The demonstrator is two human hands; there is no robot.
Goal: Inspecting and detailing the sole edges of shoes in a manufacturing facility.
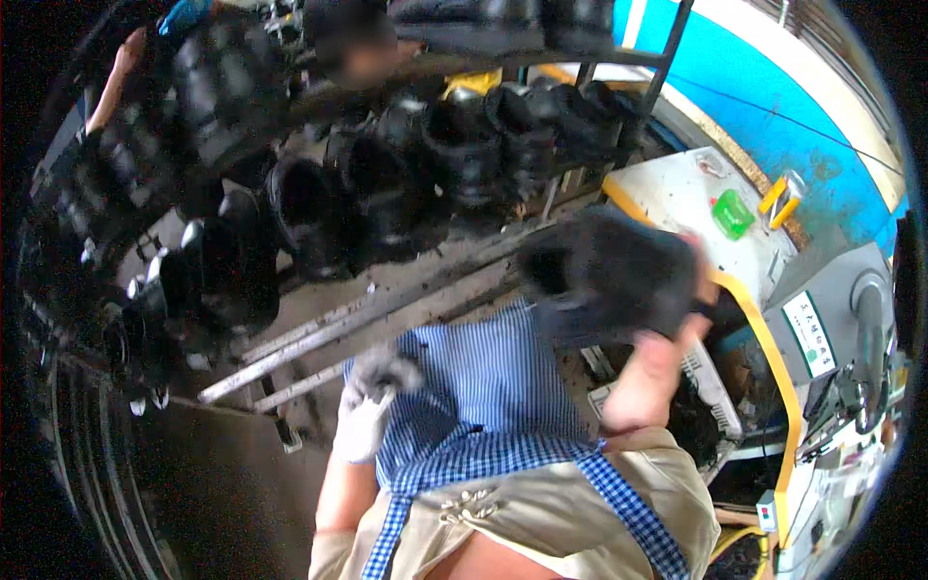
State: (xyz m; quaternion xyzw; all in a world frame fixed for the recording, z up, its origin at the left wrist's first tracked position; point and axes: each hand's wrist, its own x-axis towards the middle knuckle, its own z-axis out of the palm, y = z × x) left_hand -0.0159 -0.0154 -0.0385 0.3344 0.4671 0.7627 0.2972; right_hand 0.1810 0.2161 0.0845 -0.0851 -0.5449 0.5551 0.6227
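Observation:
A black shoe (619, 271), blurred, is held up right of the middle, with its opening toward the left. My right hand (664, 360) is bare and closed on the shoe's right end; most of its fingers are behind the shoe. Low in front of my blue striped apron (488, 362) is my left hand (372, 396), in a white glove with dirty grey fingers. Those fingers are curled together, and whatever they may hold is too blurred to name. The left hand is apart from the shoe.
Black shoes (382, 198) stand in rows on a metal rack (319, 333) ahead and to the left. At right, a white worktable (657, 184) bears a green container (733, 215); a grey machine (836, 309) stands nearer. Another person's arm (116, 82) shows at far left.

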